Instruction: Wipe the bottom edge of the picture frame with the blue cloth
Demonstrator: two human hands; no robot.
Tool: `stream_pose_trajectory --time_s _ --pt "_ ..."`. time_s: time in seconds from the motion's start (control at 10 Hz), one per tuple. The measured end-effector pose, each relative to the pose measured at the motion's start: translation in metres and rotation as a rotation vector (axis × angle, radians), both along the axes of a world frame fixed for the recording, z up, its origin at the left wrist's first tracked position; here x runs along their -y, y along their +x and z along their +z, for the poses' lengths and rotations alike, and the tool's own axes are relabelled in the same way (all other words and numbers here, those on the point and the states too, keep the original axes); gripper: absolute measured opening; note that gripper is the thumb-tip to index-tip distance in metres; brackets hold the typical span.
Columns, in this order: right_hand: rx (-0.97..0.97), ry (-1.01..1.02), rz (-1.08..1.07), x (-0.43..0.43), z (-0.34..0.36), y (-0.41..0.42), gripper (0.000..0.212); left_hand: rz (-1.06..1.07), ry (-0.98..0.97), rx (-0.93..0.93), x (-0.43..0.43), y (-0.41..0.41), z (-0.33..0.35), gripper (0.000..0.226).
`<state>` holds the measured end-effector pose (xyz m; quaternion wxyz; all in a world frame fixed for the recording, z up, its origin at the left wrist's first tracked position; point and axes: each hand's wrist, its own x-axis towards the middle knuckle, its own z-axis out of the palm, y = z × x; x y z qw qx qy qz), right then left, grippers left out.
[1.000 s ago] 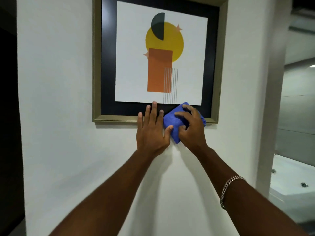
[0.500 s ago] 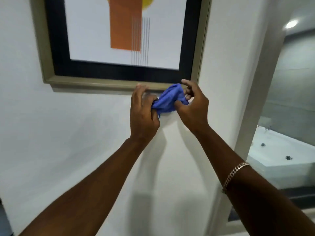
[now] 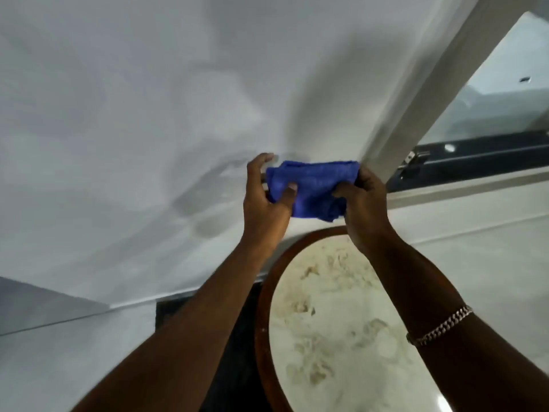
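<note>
The blue cloth (image 3: 315, 188) is stretched between both my hands in front of the white wall, low down. My left hand (image 3: 266, 203) pinches its left end with thumb and fingers. My right hand (image 3: 364, 203) grips its right end. The cloth is bunched and folded. The picture frame is out of view above the top of the image.
A white wall (image 3: 133, 129) fills the upper left. A round table (image 3: 341, 322) with a dark wooden rim and pale marbled top stands below my hands. A grey door post (image 3: 421, 90) slants at the right, with a white tub (image 3: 505, 78) beyond it.
My view has dropped from the frame down the wall to the table. Both hands came down off the frame's bottom edge with the cloth and now hold it spread between them.
</note>
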<state>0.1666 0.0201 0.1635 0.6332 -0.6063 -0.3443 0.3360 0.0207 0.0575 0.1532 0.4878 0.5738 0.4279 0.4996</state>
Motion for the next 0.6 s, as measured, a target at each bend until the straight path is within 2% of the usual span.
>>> stream_pose_trajectory --time_s 0.1,0.2,0.3,0.4,0.5,0.6 --pt "-0.065 -0.302 -0.05 0.024 -0.117 0.021 0.041 0.043 -0.319 -0.074 0.022 0.019 -0.108 0.031" --pt "-0.057 -0.504 -0.036 0.038 -0.181 0.027 0.036 0.1 -0.451 -0.171 0.035 0.028 -0.167 0.028" --pt "0.052 -0.715 -0.003 0.05 -0.242 0.029 0.037 0.02 -0.589 -0.28 0.05 0.031 -0.227 0.036" --pt "0.151 -0.795 0.018 0.051 -0.265 0.03 0.042 -0.081 -0.649 -0.332 0.05 0.026 -0.249 0.048" --pt "0.38 -0.875 0.056 0.051 -0.26 0.031 0.057 -0.112 -0.628 -0.411 0.044 0.019 -0.23 0.062" --pt "0.575 -0.802 0.061 0.048 -0.243 0.03 0.06 -0.09 -0.471 -0.441 0.039 0.015 -0.212 0.065"
